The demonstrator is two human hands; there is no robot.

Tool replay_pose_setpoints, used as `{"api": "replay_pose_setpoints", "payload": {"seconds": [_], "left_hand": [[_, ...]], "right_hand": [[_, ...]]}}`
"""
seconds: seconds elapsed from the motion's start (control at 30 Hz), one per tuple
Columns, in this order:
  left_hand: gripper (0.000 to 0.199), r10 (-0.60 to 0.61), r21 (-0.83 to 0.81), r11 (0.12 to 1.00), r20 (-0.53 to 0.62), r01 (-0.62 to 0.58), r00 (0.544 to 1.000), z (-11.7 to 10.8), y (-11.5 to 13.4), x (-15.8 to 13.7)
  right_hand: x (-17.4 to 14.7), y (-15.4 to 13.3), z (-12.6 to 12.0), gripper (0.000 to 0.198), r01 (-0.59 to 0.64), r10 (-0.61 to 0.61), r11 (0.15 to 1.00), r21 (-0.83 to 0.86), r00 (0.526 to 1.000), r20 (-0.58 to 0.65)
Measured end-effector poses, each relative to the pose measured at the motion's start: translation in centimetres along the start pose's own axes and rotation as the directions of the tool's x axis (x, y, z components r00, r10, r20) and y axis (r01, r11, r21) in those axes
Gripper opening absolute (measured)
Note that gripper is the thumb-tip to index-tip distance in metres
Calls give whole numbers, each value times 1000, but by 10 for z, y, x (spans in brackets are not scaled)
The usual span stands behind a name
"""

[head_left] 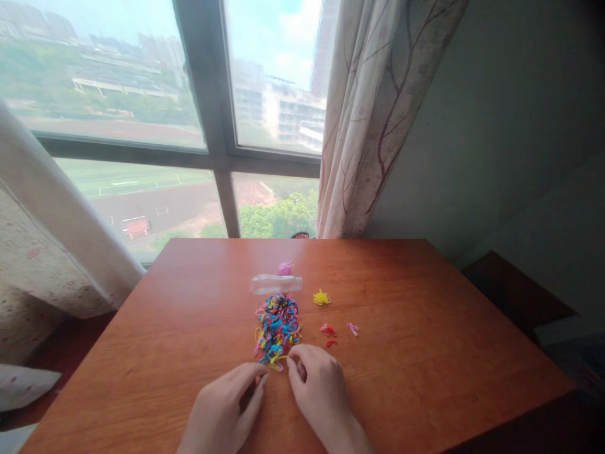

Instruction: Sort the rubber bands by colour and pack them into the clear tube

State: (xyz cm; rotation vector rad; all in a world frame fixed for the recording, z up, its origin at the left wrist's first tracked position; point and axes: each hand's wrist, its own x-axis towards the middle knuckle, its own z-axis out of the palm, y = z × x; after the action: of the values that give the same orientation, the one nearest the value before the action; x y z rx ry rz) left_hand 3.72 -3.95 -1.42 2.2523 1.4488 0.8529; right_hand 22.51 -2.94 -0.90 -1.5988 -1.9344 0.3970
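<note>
A heap of small multicoloured rubber bands (278, 321) lies on the wooden table in front of me. At its near right edge my right hand (319, 378) pinches a yellow rubber band (282, 357) between thumb and forefinger. The band stretches back into the near end of the heap. My left hand (229, 400) is at the heap's near left edge, thumb and forefinger closed together. What those fingertips hold, if anything, is too small to make out. To the right lie a little yellow bunch of bands (321, 297), a few red bands (329, 330) and some pink bands (353, 328).
Behind the heap a clear plastic bottle (276, 284) lies on its side, with a pink object (285, 268) just beyond it. The brown table (401, 353) reaches to the window (215, 120). Curtains (363, 113) hang at both sides.
</note>
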Motion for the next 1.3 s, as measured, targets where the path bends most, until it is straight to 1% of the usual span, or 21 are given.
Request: {"api": "replay_pose_setpoints", "payload": {"seconds": [0.2, 0.33, 0.47, 0.57, 0.67, 0.8, 0.93, 1.07, 1.13, 1.3], "left_hand": [[17, -4, 10, 1000, 2, 4, 1000, 0, 1, 0], [18, -6, 18, 1000, 12, 6, 1000, 0, 2, 0], [19, 6, 32, 999, 7, -6, 1000, -1, 3, 1], [18, 18, 35, 999, -5, -18, 1000, -1, 4, 2], [19, 23, 31, 999, -12, -22, 1000, -2, 6, 3], [20, 22, 38, 999, 2, -22, 1000, -3, 6, 3], [20, 19, 48, 999, 15, -19, 1000, -3, 6, 3], [22, 19, 55, 998, 14, -20, 1000, -2, 5, 2], [23, 24, 63, 998, 7, -24, 1000, -1, 4, 2], [25, 16, 99, 995, 11, -17, 1000, 1, 1, 2]], "right_hand": [[-2, 1, -12, 13, 25, -24, 997, 75, 1000, -20], [9, 13, -23, 14, 8, -5, 998, 64, 999, -43], [36, 37, -38, 15, -80, 70, 995, -67, 988, -137], [58, 51, -46, 14, -169, 133, 965, -201, 974, -182], [74, 58, -45, 12, -231, 177, 920, -318, 966, -190], [82, 57, -39, 12, -270, 226, 890, -368, 961, -160], [76, 55, -37, 11, -265, 231, 899, -348, 963, -137], [58, 53, -38, 13, -239, 222, 949, -204, 969, -106], [46, 50, -37, 13, -200, 189, 970, -138, 978, -92], [14, 39, -27, 16, -95, 92, 995, -34, 993, -72]]}}
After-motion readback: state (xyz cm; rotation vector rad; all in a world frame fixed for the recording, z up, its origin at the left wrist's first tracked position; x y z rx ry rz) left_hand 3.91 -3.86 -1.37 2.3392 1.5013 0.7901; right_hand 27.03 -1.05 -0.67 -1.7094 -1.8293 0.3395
